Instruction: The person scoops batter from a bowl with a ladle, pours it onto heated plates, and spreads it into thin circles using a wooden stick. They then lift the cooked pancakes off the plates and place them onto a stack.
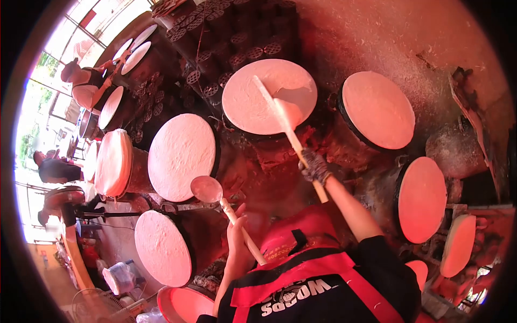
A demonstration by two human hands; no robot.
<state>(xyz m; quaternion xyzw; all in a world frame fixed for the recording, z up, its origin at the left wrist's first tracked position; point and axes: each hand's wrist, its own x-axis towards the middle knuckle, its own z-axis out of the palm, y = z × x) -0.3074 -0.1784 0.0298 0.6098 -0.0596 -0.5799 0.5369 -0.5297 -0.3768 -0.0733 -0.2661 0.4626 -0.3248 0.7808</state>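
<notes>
My left hand (235, 236), bare, is closed around the long light handle of a ladle (207, 189). Its round bowl is held up toward the round tops on the left. My right hand (315, 167), in a dark patterned glove, grips a long wooden stick (293, 141). That stick reaches over a large round pan top (245, 102) coated with a pale layer. A pale, rounded blade or flap (291, 114) shows beside the stick, over the pan. Near it, part of the round surface looks greyer. Strong red light tints everything.
Pale-topped rounds ring me, among them one at left (182, 157), one lower left (162, 247), and two at right (378, 110) (423, 200). Dark perforated cylinders (207, 56) stand behind. Two people (89, 89) (58, 168) are at far left. A clear plastic container (121, 277) sits lower left.
</notes>
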